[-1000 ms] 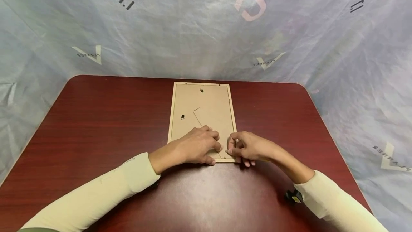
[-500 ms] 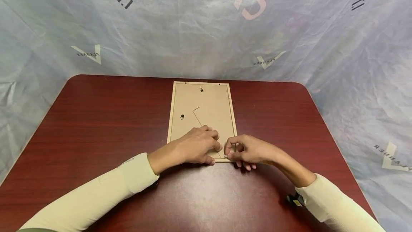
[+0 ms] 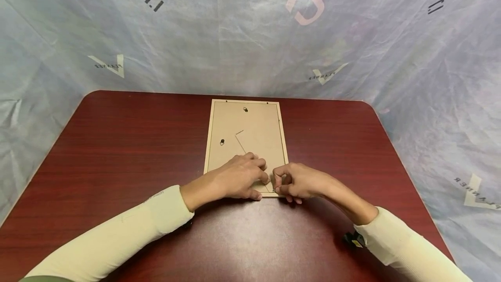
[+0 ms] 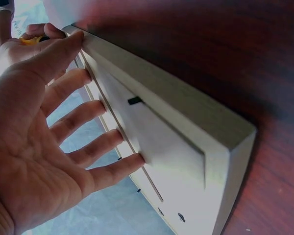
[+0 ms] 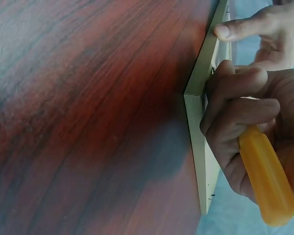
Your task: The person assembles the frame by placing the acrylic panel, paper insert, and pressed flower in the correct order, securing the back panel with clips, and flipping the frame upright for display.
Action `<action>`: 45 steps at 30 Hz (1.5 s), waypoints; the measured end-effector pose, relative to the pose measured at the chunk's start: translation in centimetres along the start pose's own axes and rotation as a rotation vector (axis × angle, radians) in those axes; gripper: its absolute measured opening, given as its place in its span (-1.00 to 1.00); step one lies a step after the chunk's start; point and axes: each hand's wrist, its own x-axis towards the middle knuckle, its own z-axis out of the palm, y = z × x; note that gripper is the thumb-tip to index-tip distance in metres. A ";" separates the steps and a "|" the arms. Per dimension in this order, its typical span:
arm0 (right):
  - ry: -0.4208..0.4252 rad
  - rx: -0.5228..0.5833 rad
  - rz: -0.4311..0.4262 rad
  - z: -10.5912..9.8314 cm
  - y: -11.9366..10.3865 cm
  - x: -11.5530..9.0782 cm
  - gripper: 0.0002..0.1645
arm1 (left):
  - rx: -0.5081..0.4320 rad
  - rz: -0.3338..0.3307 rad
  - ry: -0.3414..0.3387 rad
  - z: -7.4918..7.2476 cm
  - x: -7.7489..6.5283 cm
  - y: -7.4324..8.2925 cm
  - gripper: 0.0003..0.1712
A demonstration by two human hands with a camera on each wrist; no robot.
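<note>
A picture frame lies face down on the table, its beige backing board up. My left hand rests spread over its near left part; in the left wrist view the fingertips press on the back and the thumb lies at the frame's edge. At the near right corner is my right hand, with thumb and index fingertip together on the frame's near edge. What they touch is hidden. In the right wrist view, its curled fingers grip a yellow-handled tool; the tool's working end is hidden.
The dark red table extends on both sides of the frame. Two small hanging rings, one a black ring, sit on the backing. A black turn tab shows near the frame's edge. A printed grey sheet hangs behind the table.
My right hand has shifted slightly left and down along the corner, its fingertips now at the near edge. The small light piece seen by them earlier is now covered. My left hand stays put.
</note>
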 end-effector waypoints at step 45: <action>0.154 -0.079 -0.280 5.8 -5.8 2.5 -0.86 | -0.307 -0.218 -0.045 -3.5 -9.7 -7.8 0.09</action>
